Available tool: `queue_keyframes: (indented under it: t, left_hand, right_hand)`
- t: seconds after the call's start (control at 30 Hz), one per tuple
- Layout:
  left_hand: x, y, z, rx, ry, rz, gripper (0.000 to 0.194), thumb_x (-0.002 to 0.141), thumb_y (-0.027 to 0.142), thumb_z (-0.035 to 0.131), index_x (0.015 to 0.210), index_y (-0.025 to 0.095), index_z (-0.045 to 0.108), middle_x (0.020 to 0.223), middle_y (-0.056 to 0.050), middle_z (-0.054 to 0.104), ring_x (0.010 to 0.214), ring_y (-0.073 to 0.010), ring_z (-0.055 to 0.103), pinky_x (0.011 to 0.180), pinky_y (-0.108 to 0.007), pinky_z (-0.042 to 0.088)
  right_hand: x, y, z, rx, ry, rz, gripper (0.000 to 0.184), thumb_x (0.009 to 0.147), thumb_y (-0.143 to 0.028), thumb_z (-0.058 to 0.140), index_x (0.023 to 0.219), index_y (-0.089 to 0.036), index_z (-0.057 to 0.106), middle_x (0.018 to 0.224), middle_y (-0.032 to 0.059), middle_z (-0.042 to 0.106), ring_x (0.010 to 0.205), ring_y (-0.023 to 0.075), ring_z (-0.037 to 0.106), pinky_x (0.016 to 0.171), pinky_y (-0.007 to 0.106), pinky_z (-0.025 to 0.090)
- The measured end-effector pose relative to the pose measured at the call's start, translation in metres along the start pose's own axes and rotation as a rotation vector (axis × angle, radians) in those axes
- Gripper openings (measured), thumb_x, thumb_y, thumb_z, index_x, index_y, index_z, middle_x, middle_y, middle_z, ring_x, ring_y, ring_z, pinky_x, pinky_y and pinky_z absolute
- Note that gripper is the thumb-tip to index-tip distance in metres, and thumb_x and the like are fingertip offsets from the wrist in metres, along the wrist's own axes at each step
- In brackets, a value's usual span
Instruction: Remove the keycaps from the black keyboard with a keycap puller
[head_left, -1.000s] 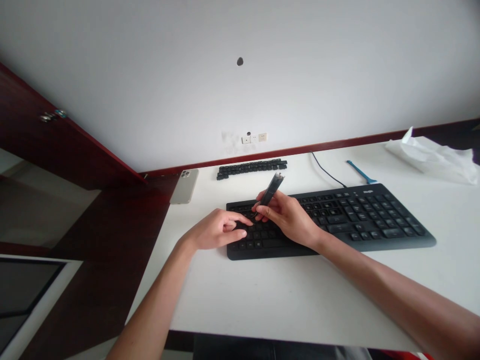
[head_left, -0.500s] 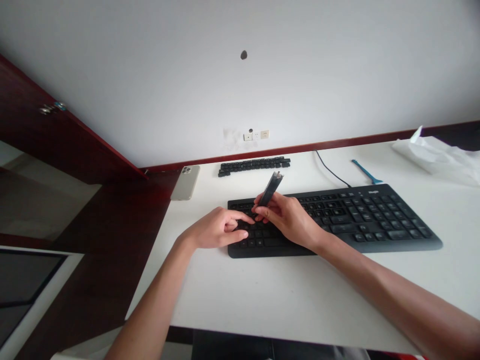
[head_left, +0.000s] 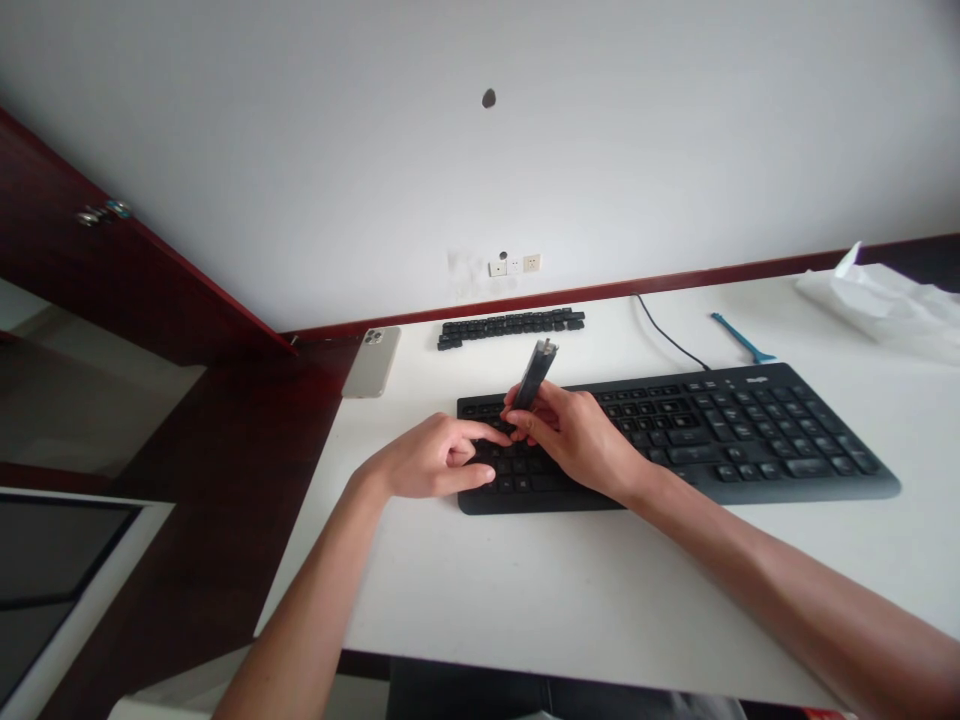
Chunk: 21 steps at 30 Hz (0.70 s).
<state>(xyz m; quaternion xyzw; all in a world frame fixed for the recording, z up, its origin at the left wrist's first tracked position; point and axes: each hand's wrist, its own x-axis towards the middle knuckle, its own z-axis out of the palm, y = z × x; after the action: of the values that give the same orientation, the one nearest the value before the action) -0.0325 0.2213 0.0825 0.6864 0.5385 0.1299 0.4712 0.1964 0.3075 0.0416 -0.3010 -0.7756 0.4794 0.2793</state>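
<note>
Pushed crookedly toward the table's left edge point(head_left: 313, 500), the dark tool point(head_left: 536, 372) which the right hand point(head_left: 585, 435) grasps could scratch the keyboard point(head_left: 688, 437) (left hand point(head_left: 427, 457) looks released).

Got plain pale wall point(head_left: 322, 130) filling 12, dark hole point(head_left: 489, 98) in it, sockets point(head_left: 514, 266) lower down, smudgy patch point(head_left: 466, 268) beside. Dark-red skirting point(head_left: 750, 273) along bottom. Reddish door point(head_left: 142, 265) between 9 and 10, dark floor point(head_left: 217, 480) toward 8, white table point(head_left: 487, 590) down to 6. Soft, kinda greyish light.

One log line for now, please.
right hand: grips dark tool over keyboard | left hand: at keyboard's left end | loose keycaps: rows behind keyboard
</note>
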Motion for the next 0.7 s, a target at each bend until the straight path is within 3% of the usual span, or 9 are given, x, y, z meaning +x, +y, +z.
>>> queue_keyframes:
  t: [0.13,0.33,0.7]
  left_hand:
    - [-0.0005,0.0011,0.0004,0.003,-0.015,0.002,0.049,0.093,0.034,0.062,0.138,0.017,0.064,0.053,0.010,0.032,0.051,-0.0098,0.025,0.053,-0.024,0.021]
    - [-0.0019,0.0010,-0.0006,0.009,-0.011,0.010,0.048,0.092,0.033,0.062,0.137,0.015,0.065,0.054,0.010,0.031,0.051,-0.0097,0.026,0.052,-0.025,0.022]
    - [-0.0012,-0.0011,-0.0013,-0.053,-0.063,-0.010,0.053,0.086,0.019,0.057,0.139,0.016,0.061,0.052,0.011,0.038,0.048,-0.0088,0.027,0.050,-0.023,0.020]
  right_hand:
    - [0.0017,0.0024,-0.0009,-0.011,0.015,0.009,0.017,0.101,-0.040,0.059,0.107,-0.025,0.064,0.083,0.0011,0.075,0.070,0.0208,0.073,0.069,0.033,0.058]
    - [-0.0035,-0.0007,0.0042,-0.027,0.004,-0.051,0.020,0.101,-0.043,0.060,0.110,-0.026,0.066,0.098,0.0035,0.079,0.087,0.0244,0.076,0.079,0.036,0.060]
    - [-0.0013,0.0020,0.0057,-0.004,0.078,-0.017,0.021,0.099,-0.041,0.063,0.109,-0.023,0.067,0.097,0.0042,0.080,0.088,0.0232,0.078,0.080,0.033,0.061]
